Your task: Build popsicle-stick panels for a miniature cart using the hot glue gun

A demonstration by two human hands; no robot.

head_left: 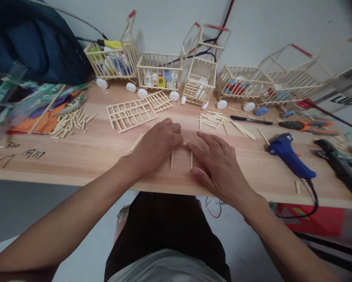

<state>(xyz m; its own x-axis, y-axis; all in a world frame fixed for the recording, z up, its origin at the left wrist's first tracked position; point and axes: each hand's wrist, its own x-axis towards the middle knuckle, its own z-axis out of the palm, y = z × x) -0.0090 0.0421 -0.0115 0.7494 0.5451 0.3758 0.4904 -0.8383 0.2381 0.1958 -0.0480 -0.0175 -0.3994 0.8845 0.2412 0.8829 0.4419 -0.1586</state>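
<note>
A wooden table (84, 160) bears carts (199, 82), lattice panels (131, 114), sticks (172, 159) and a glue gun (291, 156).

Cannot verify fingertips of left hand (161, 143), curled from sight, cannot trace far end of stick (172, 159) beneath, cannot identify blurred contents (282, 93) of rightmost cart (302, 82) at worktop's (84, 164) back edge, cannot view whole blue bag (46, 43), cropped toward back left corner
</note>
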